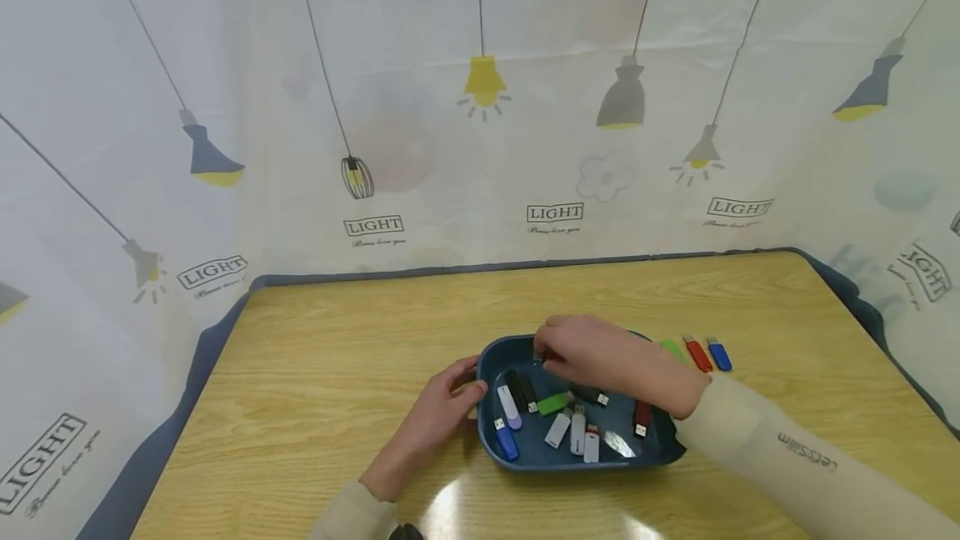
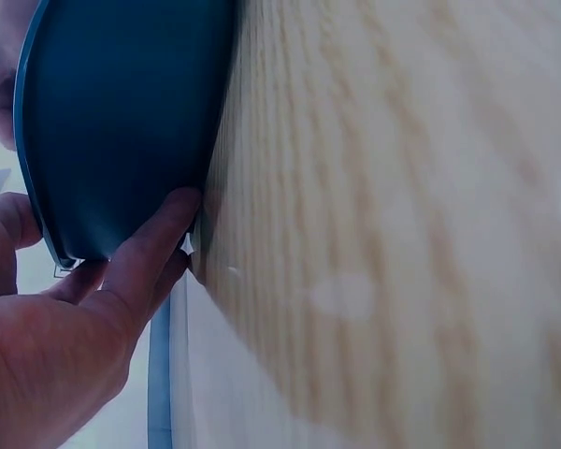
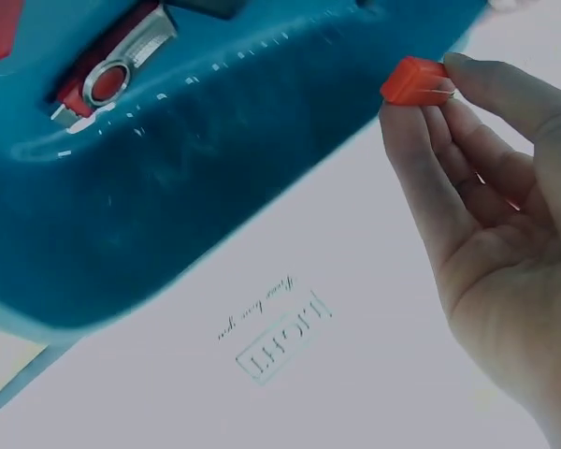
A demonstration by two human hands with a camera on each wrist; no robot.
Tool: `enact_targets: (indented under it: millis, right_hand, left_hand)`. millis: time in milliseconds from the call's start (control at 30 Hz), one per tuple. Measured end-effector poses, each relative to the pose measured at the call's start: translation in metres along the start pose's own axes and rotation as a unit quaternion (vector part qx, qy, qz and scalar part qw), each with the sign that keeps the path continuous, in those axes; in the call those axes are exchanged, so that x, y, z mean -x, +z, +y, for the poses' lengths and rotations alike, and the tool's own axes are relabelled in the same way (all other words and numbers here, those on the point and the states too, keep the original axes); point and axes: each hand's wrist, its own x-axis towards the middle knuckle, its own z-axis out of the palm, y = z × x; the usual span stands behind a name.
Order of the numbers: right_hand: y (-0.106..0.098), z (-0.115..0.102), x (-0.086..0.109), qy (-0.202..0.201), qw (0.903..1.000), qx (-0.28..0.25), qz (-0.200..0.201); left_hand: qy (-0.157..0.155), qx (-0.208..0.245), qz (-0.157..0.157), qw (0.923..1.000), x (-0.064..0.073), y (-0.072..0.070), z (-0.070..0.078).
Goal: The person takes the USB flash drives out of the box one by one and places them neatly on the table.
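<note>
A dark blue tray (image 1: 577,468) sits on the table with several USB sticks inside, among them a green one (image 1: 553,404), a blue one (image 1: 506,440) and white ones (image 1: 557,430). My left hand (image 1: 442,407) holds the tray's left end, thumb at the rim and fingers along the outer wall (image 2: 131,140). Over the far side of the tray, my right hand (image 1: 592,348) pinches a red USB stick (image 3: 419,82) between thumb and fingertips. A red-and-silver USB stick (image 3: 107,79) lies in the tray near it.
On the table to the right of the tray lie a green USB stick (image 1: 672,348), a red one (image 1: 698,353) and a blue one (image 1: 719,354) in a row, the green one partly behind my right forearm. A lamp-printed curtain (image 1: 420,107) hangs behind the wooden table (image 1: 337,340).
</note>
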Motion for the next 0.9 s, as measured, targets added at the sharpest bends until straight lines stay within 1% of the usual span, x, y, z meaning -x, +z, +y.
enact_targets:
  millis: [133,267,467,700,900]
  right_hand:
    - [-0.011,0.003,0.013,0.017,0.999,-0.033,0.026]
    - [-0.019,0.008,0.029,0.041,0.996,-0.063,0.048]
    - [-0.024,0.02,0.053,0.092,0.9894,-0.071,0.087]
    - [-0.024,0.038,0.083,0.162,0.975,-0.079,0.129]
    - [-0.019,0.062,0.107,0.221,0.9608,-0.086,0.144]
  left_hand:
    - [0.001,0.001,0.002,1.0,0.0,0.0,0.001]
    - [-0.001,-0.003,0.003,1.0,-0.001,0.001,0.0]
    - [0.003,-0.002,0.006,1.0,-0.001,0.002,0.0]
    - [0.001,-0.013,0.005,0.9999,0.001,0.001,0.001]
    - [0.002,-0.016,0.0,0.9999,0.002,0.001,0.0]
